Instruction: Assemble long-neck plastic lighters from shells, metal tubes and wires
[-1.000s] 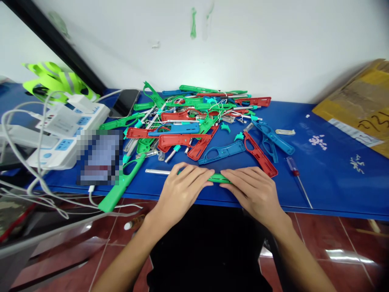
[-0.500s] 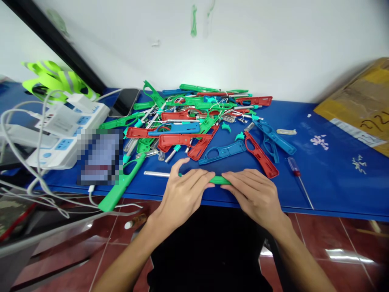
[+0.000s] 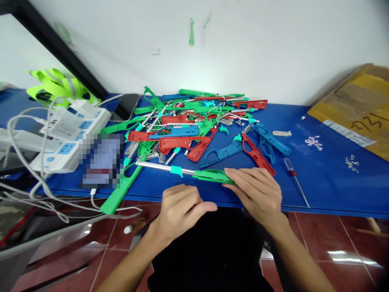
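Observation:
My right hand (image 3: pixel 258 190) grips the end of a green stick lighter (image 3: pixel 209 175) between thumb and fingers, just above the table's front edge. Its metal tube (image 3: pixel 158 166) points left. A turquoise trigger piece (image 3: pixel 176 170) sits on or against that tube; I cannot tell which. Below the tube, apart from the lighter, is my left hand (image 3: pixel 180 211), its fingers loosely bent and its thumb stretched out to the right; nothing shows in it, though the palm is hidden. Behind the lighter lie a blue handle shell (image 3: pixel 223 153) and a red handle shell (image 3: pixel 258 155).
A pile of lighter parts (image 3: pixel 188 117) spreads along the wall. At left are a power strip (image 3: pixel 71 148) with cables, a phone (image 3: pixel 126 106), a blurred-out screen (image 3: pixel 101 160) and a green handle (image 3: pixel 117 194). To the right are a screwdriver (image 3: pixel 293 174), small pale bits (image 3: pixel 313 142) and a cardboard box (image 3: pixel 358 105).
My left hand has let go of the lighter and drawn down towards me, uncovering its tube and turquoise piece. My right hand keeps its hold. The view has shifted slightly.

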Motion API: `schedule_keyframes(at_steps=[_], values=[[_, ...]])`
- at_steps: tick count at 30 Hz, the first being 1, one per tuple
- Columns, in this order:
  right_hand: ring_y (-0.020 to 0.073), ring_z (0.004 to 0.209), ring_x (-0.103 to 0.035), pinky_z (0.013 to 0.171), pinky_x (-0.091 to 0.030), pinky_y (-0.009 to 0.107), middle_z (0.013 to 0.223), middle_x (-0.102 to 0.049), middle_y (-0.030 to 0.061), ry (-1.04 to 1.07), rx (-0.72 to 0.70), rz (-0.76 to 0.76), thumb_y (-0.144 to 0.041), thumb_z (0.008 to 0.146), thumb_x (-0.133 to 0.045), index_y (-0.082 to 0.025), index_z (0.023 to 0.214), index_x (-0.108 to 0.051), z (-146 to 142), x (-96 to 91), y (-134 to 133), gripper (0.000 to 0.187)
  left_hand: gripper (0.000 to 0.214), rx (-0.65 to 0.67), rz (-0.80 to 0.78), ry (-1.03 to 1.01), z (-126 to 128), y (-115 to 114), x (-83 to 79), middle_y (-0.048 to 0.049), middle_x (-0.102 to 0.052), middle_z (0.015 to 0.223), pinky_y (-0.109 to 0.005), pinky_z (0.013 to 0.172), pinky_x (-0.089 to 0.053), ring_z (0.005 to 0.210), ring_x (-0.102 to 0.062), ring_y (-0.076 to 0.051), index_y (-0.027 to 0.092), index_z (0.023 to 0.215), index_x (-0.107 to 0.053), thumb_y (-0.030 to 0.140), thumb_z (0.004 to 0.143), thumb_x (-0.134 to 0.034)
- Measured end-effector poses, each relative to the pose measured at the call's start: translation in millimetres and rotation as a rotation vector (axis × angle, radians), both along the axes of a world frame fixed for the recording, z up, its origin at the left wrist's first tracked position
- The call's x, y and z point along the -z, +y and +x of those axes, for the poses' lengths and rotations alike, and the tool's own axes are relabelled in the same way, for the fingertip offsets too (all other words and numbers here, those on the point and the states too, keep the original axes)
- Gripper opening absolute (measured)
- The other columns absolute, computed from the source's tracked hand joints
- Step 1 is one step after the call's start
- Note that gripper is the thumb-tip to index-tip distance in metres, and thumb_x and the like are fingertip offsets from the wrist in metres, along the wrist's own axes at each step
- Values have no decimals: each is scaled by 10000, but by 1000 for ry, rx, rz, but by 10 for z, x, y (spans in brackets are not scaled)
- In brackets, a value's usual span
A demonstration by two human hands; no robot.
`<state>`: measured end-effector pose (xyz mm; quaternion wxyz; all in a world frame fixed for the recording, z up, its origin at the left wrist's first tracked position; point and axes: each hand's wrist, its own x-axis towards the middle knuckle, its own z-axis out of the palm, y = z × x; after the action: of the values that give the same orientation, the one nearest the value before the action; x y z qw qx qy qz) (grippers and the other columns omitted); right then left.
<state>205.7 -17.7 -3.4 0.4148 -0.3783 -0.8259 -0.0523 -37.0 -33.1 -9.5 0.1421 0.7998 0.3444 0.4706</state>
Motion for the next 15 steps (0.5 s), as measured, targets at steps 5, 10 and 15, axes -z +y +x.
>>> schedule_keyframes(at_steps=[5,10,15], values=[[226,977,-830,833,-562,386,1192,-870,61,4,-19,19,-121,973,-831,-261,1456,-686,8,3,-16,523,502,-66,-379,83,68,27,45,31,-706,636,-269,573,-424,534,-589,-107,189,773,-771,555,1091,-640],[236,1016,-822,842,-549,403,1213,-864,82,-25,-33,35,-101,966,-834,-204,1369,-718,14,-1,-35,433,450,-55,-446,94,13,51,76,46,-698,611,-253,527,-405,504,-550,-117,243,838,-858,496,1118,-614],[241,1036,-820,846,-544,413,1256,-852,66,-39,-31,35,-114,984,-817,-236,1450,-691,15,15,-51,497,329,2,-466,67,-27,57,79,26,-864,913,-248,600,-527,601,-679,-140,293,984,-887,349,1132,-600]])
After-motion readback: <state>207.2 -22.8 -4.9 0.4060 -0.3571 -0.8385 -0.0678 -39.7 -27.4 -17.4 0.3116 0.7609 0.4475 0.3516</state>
